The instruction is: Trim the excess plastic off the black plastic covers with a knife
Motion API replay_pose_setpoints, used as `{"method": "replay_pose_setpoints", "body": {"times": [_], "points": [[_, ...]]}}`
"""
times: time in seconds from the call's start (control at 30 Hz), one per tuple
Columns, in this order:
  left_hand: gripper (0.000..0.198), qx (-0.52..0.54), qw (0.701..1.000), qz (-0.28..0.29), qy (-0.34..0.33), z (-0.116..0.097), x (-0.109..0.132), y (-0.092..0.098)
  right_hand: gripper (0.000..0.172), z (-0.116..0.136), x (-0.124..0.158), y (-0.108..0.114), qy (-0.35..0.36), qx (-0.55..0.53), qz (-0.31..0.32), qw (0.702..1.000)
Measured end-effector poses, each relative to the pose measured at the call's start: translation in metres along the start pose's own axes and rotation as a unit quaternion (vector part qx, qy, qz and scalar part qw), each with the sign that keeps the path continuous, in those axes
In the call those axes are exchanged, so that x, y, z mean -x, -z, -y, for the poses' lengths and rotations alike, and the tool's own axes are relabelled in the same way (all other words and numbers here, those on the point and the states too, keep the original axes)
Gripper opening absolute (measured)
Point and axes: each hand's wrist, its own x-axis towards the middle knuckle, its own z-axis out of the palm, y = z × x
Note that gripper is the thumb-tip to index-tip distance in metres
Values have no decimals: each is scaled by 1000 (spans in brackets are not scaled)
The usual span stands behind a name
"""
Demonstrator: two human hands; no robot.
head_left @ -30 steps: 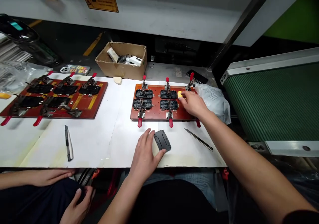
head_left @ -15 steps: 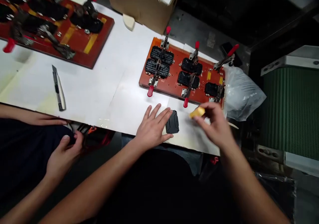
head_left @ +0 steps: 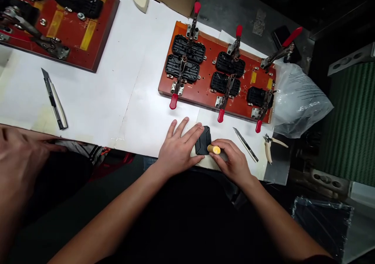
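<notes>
A small black plastic part (head_left: 203, 139) lies on the white sheet near the table's front edge. My left hand (head_left: 179, 149) rests flat beside it, fingers spread, fingertips touching its left side. My right hand (head_left: 233, 160) is closed on a small yellow piece (head_left: 214, 149), which it presses against the part's right edge. Just behind them lies an orange clamp board (head_left: 205, 92) with several black parts under red-handled toggle clamps.
A thin blade (head_left: 245, 144) and a small pair of cutters (head_left: 271, 142) lie right of my hands. A clear plastic bag (head_left: 295, 99) sits at the board's right end. A utility knife (head_left: 54, 99) lies left, before a second clamp board (head_left: 73, 29). Another person's blurred hand (head_left: 17, 158) is at far left.
My right hand left the clamp board with the yellow piece and came down to the black part by my left hand. The view tilted down. The other person's hand rose.
</notes>
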Motion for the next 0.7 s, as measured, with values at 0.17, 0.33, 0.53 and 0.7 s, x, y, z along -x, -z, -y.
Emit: {"method": "replay_pose_setpoints", "body": {"times": [0.17,0.33,0.53,0.7], "points": [[85,7,1000,-4,5,0,0,0,22,-4,-14,-5,46,9,-30,998],[86,11,1000,10,1,1,-1,1,24,-1,-5,9,54,0,48,997],[85,10,1000,0,9,0,-1,1,19,-1,-20,4,69,15,21,997],[86,20,1000,13,-11,1,0,3,24,-1,-5,5,50,-21,41,998]]}}
